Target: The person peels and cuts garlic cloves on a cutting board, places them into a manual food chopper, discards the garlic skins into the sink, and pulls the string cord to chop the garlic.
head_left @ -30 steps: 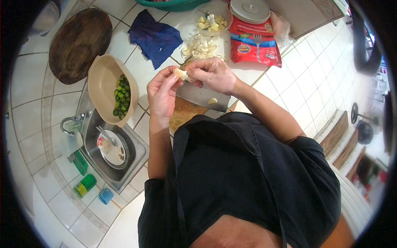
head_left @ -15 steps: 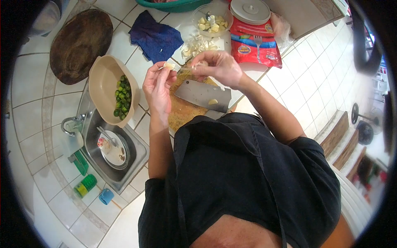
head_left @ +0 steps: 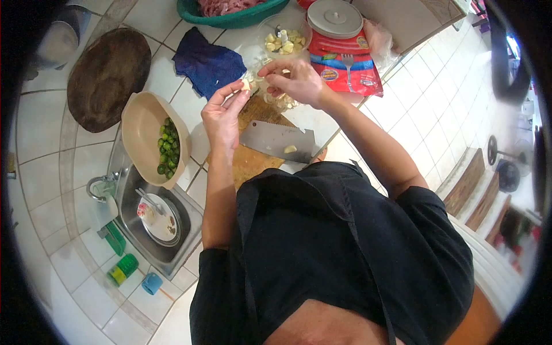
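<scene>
Location: kitchen, apparently in a home. Reference landmark: rectangular stainless-steel sink point(head_left: 179, 247), set into a white-tiled tabletop point(head_left: 163, 73). Evidence:
- Inside the sink: round white plate point(head_left: 156, 225), food-soiled, metal cutlery point(head_left: 150, 199) on it.
- At the sink's left edge: curved chrome faucet point(head_left: 108, 177).
- Left of the sink, near its lower end: green-and-yellow cylindrical container point(head_left: 123, 269).
- At the sink's upper end: deep beige oval dish point(head_left: 138, 118) holding round green sprouts point(head_left: 168, 148).
- Right of the sink: broad grey-bladed cleaver point(head_left: 273, 137) on a brown wooden cutting board point(head_left: 246, 165).
- Above and right of the sink: teal round basin point(head_left: 236, 20) of pink raw meat point(head_left: 227, 6).
- Far right of the sink, beyond the tabletop: brown-and-white steps point(head_left: 468, 181), suggesting a dwelling.
</scene>
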Demonstrator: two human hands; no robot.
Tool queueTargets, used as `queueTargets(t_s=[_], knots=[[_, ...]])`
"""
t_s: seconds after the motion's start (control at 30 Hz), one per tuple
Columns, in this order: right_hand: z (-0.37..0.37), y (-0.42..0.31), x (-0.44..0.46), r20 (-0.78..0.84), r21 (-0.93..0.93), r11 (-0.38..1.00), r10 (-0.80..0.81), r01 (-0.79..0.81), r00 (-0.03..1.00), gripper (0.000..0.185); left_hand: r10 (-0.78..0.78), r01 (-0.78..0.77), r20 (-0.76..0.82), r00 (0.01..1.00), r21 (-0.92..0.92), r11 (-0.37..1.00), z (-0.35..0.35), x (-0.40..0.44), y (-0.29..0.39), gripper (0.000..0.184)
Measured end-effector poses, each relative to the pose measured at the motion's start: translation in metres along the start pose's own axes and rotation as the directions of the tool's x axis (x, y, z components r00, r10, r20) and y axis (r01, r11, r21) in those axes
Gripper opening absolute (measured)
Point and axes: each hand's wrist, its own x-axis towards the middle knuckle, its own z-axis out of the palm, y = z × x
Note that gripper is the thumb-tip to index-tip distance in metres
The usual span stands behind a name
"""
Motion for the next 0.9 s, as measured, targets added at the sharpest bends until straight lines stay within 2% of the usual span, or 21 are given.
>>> queueTargets(t_s=[0.03,0.07,0.23,0.3,0.33,0.37,0.4,0.43,0.47,0.6,0.67,0.73,0.8,0.9], knots=[[0.003,-0.001,-0.002,0.050,0.198,0.978,0.064,-0.073,0.997,0.025,0.003,-0.003,-0.024,1.000,-0.001,1.000,0.005,-0.001,0.006,0.026],[0.006,-0.002,-0.004,0.065,0.266,0.962,0.043,-0.059,0.997,0.026,0.005,-0.005,-0.049,0.999,-0.002,1.000,0.009,-0.002,0.008,0.025],[0.010,-0.009,-0.010,0.098,0.258,0.963,0.056,-0.080,0.994,0.029,0.045,-0.042,-0.030,0.999,0.112,0.993,0.012,-0.005,0.008,0.025],[0.010,-0.012,-0.013,0.074,0.187,0.977,0.086,-0.098,0.994,0.027,0.038,-0.035,-0.018,0.999,0.158,0.987,0.013,-0.009,0.011,0.025],[0.010,-0.015,-0.015,0.074,0.187,0.977,0.086,-0.099,0.993,0.027,0.046,-0.038,-0.027,0.999,0.256,0.966,0.014,-0.011,0.015,0.025],[0.009,-0.020,-0.017,0.050,0.021,1.000,-0.009,0.008,0.999,0.025,0.055,-0.039,-0.035,0.998,0.351,0.936,0.015,-0.013,0.017,0.025],[0.009,-0.022,-0.019,0.041,-0.148,0.983,-0.107,0.112,0.993,0.024,0.053,-0.038,-0.035,0.998,0.351,0.936,0.014,-0.013,0.015,0.025],[0.010,-0.020,-0.020,0.040,-0.147,0.983,-0.106,0.110,0.994,0.024,0.098,-0.082,-0.021,0.995,0.382,0.921,0.012,-0.014,0.012,0.023],[0.011,-0.017,-0.021,0.029,-0.195,0.965,-0.171,0.174,0.985,0.026,0.142,-0.127,-0.007,0.990,0.412,0.902,0.010,-0.014,0.010,0.021],[0.016,-0.012,-0.022,-0.008,-0.262,0.918,-0.311,0.298,0.950,0.028,0.165,-0.153,-0.006,0.986,0.354,0.923,0.009,-0.015,0.008,0.020],[0.018,-0.014,-0.023,-0.017,-0.250,0.922,-0.310,0.296,0.951,0.027,0.149,-0.141,-0.025,0.989,0.203,0.969,0.011,-0.017,0.008,0.019],[0.019,-0.013,-0.024,-0.026,-0.238,0.926,-0.309,0.295,0.951,0.026,0.129,-0.123,-0.025,0.991,0.168,0.978,0.011,-0.017,0.010,0.019],[0.019,-0.014,-0.024,-0.042,-0.083,0.976,-0.205,0.201,0.978,0.024,0.111,-0.107,-0.026,0.993,0.133,0.985,0.010,-0.017,0.012,0.020],[0.011,-0.030,-0.029,-0.084,-0.081,0.973,-0.221,0.215,0.972,0.022,0.086,-0.081,-0.030,0.996,0.117,0.990,0.012,-0.018,0.014,0.020]])
